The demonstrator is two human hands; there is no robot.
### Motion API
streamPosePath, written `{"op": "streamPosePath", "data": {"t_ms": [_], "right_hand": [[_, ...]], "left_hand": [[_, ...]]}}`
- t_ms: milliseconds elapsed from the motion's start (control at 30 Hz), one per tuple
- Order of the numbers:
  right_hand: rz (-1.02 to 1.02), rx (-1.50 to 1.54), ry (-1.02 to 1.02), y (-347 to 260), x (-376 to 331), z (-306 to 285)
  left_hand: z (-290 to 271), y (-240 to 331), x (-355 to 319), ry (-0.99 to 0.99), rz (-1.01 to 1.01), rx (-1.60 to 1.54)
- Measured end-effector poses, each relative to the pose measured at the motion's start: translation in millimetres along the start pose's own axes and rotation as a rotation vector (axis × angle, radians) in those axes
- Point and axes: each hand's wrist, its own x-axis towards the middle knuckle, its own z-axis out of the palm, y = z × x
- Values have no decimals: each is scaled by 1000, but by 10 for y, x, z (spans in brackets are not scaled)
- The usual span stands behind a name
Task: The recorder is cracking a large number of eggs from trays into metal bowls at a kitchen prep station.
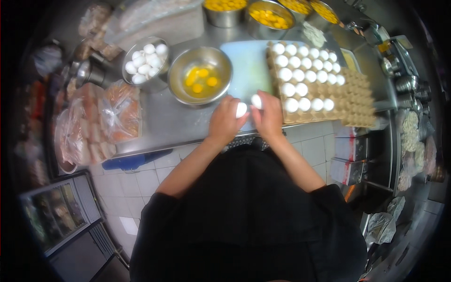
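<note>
While gripping one white egg each, the left hand [224,120] and right hand [268,115] are pausing beside the steel bowl [181,70] of yolks, cracking seemingly due next.

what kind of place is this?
Most likely a commercial kitchen prep station: a stainless steel counter, a big cardboard egg tray, a row of metal tubs of yolks. The left hand and right hand each hold a white egg.
</note>
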Motion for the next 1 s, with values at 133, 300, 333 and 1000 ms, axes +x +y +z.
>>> {"op": "streamPosePath", "data": {"t_ms": [133,300,333,1000], "right_hand": [[-22,-91,-78,147,-112,165],[298,197,-20,145,128,226],[483,507,-83,119,248,218],[-268,154,-303,-421,1360,690]], "left_hand": [[96,-39,-11,-149,-27,70],[-130,58,147,-201,-328,-264],[-151,-38,219,-89,-275,-366],[-1079,-734,813,-330,-928,-1135]]}}
